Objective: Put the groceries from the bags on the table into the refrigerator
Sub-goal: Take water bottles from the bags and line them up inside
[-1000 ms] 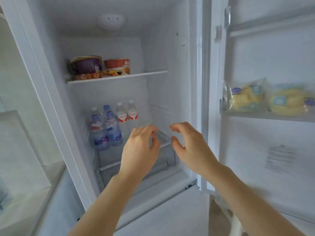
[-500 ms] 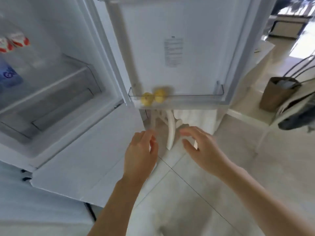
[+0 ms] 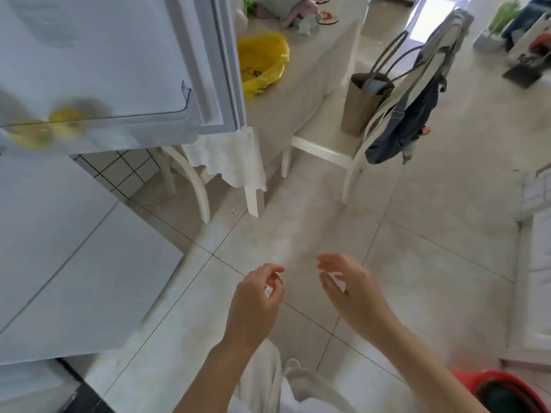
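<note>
My left hand (image 3: 256,302) and my right hand (image 3: 351,293) hang side by side over the tiled floor, both empty with fingers loosely curled and apart. The open refrigerator door (image 3: 119,55) fills the upper left; its clear bottom bin (image 3: 125,123) holds yellow fruit (image 3: 64,117). Beyond the door stands the table (image 3: 310,58) with a yellow plastic bag (image 3: 262,64) and a pale bag (image 3: 301,13) further back. The fridge interior is out of view.
A white lower fridge door (image 3: 74,278) sits at the left. A white chair (image 3: 334,144) beside the table carries a brown tote bag (image 3: 363,102) and hung dark clothing (image 3: 408,120). A red bin (image 3: 507,391) is at the bottom right. Open tiled floor lies ahead.
My view has swung right and down, from the fridge shelves to the floor and table. Both hands have drawn back from the fridge and stay empty.
</note>
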`<state>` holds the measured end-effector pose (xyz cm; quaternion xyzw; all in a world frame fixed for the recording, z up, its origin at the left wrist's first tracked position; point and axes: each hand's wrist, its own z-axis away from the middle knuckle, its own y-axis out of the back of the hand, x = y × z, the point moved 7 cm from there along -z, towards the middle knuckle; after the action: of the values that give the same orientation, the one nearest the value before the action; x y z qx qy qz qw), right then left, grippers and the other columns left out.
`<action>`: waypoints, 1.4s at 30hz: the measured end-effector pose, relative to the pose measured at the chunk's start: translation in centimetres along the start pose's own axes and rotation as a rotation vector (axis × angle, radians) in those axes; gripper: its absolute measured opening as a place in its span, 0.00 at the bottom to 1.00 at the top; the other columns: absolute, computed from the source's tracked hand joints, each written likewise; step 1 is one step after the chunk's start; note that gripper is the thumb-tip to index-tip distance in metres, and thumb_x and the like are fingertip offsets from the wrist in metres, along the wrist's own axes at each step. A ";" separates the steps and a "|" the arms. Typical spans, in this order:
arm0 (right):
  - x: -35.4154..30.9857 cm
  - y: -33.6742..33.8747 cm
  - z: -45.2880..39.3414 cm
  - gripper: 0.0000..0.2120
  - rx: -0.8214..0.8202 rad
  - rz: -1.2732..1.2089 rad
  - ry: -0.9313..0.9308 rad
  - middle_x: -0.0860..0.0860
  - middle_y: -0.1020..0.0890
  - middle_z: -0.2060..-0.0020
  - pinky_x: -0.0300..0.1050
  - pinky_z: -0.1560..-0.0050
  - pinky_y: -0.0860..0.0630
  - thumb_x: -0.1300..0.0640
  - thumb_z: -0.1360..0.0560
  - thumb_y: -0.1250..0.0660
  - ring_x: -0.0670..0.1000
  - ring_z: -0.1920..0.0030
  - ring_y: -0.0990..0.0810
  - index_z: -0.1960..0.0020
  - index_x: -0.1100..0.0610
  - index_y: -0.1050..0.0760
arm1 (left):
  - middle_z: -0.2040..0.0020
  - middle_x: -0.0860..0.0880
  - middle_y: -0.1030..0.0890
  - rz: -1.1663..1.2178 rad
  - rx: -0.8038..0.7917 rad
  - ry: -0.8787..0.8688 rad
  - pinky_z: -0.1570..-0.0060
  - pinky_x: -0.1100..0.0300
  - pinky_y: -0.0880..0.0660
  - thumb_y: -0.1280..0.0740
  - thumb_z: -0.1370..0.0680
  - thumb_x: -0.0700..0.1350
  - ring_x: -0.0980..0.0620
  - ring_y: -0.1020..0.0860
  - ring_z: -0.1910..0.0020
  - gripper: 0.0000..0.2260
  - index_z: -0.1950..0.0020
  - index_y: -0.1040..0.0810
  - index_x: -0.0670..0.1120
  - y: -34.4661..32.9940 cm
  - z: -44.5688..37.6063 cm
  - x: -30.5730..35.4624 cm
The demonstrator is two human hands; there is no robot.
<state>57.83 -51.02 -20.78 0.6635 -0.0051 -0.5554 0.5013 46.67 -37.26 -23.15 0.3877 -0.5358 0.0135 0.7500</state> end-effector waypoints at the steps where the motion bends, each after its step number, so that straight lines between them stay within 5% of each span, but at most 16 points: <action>1: 1.2 0.6 -0.4 0.12 0.005 -0.016 -0.039 0.46 0.19 0.51 0.46 0.45 0.23 0.62 0.24 0.35 0.44 0.48 0.20 0.41 0.55 0.23 | 0.59 0.57 0.18 0.012 -0.022 0.010 0.54 0.65 0.25 0.36 0.22 0.39 0.61 0.22 0.56 0.09 0.48 0.20 0.52 -0.9 -0.7 0.3; 15: 6.0 6.8 -20.4 0.12 0.000 -0.038 -0.148 0.46 0.21 0.52 0.47 0.44 0.24 0.59 0.23 0.35 0.47 0.49 0.21 0.39 0.56 0.25 | 0.60 0.56 0.18 -0.061 -0.070 -0.067 0.58 0.70 0.26 0.35 0.22 0.40 0.62 0.21 0.58 0.09 0.47 0.20 0.52 -4.8 -22.0 5.4; 23: 7.3 12.0 -33.9 0.13 -0.032 -0.009 -0.117 0.45 0.22 0.50 0.42 0.43 0.25 0.57 0.22 0.36 0.45 0.47 0.22 0.37 0.54 0.27 | 0.60 0.56 0.18 -0.083 -0.014 -0.047 0.56 0.61 0.22 0.35 0.22 0.41 0.61 0.21 0.59 0.09 0.46 0.20 0.51 -4.4 -36.8 8.6; 30: 9.2 16.1 -45.9 0.11 -0.104 -0.001 -0.005 0.43 0.21 0.52 0.48 0.43 0.23 0.57 0.22 0.35 0.45 0.48 0.21 0.40 0.52 0.26 | 0.59 0.57 0.18 -0.015 0.099 0.078 0.57 0.68 0.23 0.35 0.22 0.41 0.62 0.21 0.58 0.09 0.45 0.20 0.52 -7.2 -45.6 10.3; 42: 5.9 17.6 -62.8 0.09 -0.326 0.092 0.334 0.48 0.19 0.55 0.43 0.50 0.24 0.59 0.24 0.34 0.48 0.53 0.20 0.43 0.56 0.24 | 0.57 0.60 0.19 0.016 0.360 0.331 0.59 0.75 0.29 0.37 0.21 0.43 0.63 0.22 0.56 0.08 0.47 0.22 0.54 -7.0 -53.7 11.5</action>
<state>116.35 -21.62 -20.80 0.6555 0.1374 -0.4077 0.6207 97.22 -14.69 -24.51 0.5034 -0.3978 0.1783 0.7460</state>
